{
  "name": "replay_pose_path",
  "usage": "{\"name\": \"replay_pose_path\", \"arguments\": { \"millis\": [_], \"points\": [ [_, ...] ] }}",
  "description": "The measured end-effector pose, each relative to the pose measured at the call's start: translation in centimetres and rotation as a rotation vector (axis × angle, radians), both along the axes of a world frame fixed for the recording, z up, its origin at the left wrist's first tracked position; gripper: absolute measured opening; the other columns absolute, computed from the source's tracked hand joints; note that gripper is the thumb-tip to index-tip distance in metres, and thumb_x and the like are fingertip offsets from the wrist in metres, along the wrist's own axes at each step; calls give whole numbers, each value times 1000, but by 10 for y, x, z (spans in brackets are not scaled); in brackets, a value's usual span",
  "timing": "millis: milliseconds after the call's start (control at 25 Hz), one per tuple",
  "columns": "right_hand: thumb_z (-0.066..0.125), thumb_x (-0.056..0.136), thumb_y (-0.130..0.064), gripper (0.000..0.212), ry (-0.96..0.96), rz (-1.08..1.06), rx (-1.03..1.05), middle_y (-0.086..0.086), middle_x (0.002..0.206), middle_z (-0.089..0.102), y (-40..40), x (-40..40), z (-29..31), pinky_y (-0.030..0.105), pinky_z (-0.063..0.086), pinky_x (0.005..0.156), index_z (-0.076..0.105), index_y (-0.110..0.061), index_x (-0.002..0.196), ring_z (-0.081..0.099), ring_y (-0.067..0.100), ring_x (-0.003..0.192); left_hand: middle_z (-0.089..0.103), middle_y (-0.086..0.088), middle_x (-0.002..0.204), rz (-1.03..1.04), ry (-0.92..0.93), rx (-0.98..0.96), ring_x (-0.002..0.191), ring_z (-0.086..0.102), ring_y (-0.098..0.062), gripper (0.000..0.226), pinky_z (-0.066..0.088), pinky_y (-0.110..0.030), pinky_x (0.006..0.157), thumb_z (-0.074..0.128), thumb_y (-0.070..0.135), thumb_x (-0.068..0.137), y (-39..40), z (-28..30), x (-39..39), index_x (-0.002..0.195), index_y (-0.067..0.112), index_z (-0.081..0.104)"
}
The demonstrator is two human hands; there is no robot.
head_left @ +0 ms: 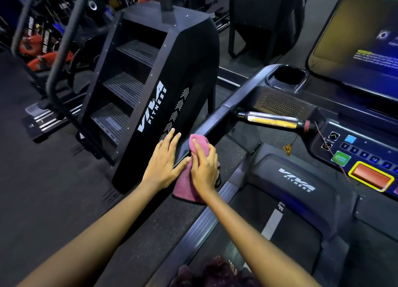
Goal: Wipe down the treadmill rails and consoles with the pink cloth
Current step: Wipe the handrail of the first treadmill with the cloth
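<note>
The pink cloth (185, 186) is draped over the lower end of the treadmill's dark left rail (217, 118). My right hand (204, 168) lies on the cloth and presses it onto the rail, fingers pointing up along it. My left hand (164, 159) rests flat beside it on the rail's outer side, fingers straight, thumb touching the cloth. Further up, the rail joins the console (280, 101) with a cup holder (288, 76), a chrome grip bar (271, 119), a button panel (364, 157) and a lit screen (361, 34).
A black stair-climber machine (150, 92) marked VIVA FITNESS stands close on the left of the rail. The treadmill belt and motor cover (295, 179) lie below right. A red safety cord (329, 148) hangs by the console. More gym equipment stands at the back.
</note>
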State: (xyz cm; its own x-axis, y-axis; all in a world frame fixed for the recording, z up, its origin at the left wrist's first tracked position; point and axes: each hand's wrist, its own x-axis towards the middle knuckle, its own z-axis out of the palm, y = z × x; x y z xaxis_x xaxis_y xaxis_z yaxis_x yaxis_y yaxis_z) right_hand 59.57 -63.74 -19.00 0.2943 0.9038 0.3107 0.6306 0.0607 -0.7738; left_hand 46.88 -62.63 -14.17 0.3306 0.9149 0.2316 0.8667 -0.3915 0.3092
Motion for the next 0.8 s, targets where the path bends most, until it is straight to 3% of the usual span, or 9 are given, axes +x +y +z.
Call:
{"name": "replay_pose_path", "arguments": {
  "millis": [160, 320, 440, 640, 800],
  "points": [
    [38, 93, -34, 40, -274, 122, -3, 11, 127, 49, 21, 40, 7, 40, 47, 79, 54, -28, 130, 51, 31, 102, 19, -6, 154, 15, -30, 1, 139, 25, -18, 92, 22, -40, 115, 15, 75, 83, -5, 2, 1, 144, 8, 27],
    [37, 98, -32, 33, -383, 39, -257, 11, 124, 41, 85, 90, 41, 46, 42, 88, 52, -31, 128, 43, 34, 106, 21, -5, 154, 28, -28, -2, 139, 25, -19, 93, 22, -42, 116, 13, 76, 82, -5, 5, 2, 143, 8, 28],
    [37, 97, -25, 29, -482, 19, -343, 13, 119, 43, 111, 93, 59, 44, 39, 85, 57, -26, 118, 44, 36, 105, 21, -6, 154, 45, -11, -11, 140, 24, -19, 94, 19, -42, 117, 11, 77, 81, -5, 4, 2, 143, 8, 29],
    [39, 96, -26, 30, -639, 232, -223, 8, 124, 44, 75, 52, 59, 42, 38, 85, 58, -27, 119, 40, 33, 110, 20, -4, 154, 55, 14, -16, 140, 22, -17, 96, 17, -40, 117, 8, 78, 79, 0, 0, 0, 143, 10, 30],
    [40, 97, -33, 34, -670, 325, -243, 5, 123, 45, 83, 93, 62, 43, 41, 85, 53, -33, 128, 42, 31, 106, 21, -3, 154, 60, 12, -11, 141, 20, -15, 95, 13, -37, 118, 7, 78, 80, -2, 0, 0, 143, 11, 30]
  ]
}}
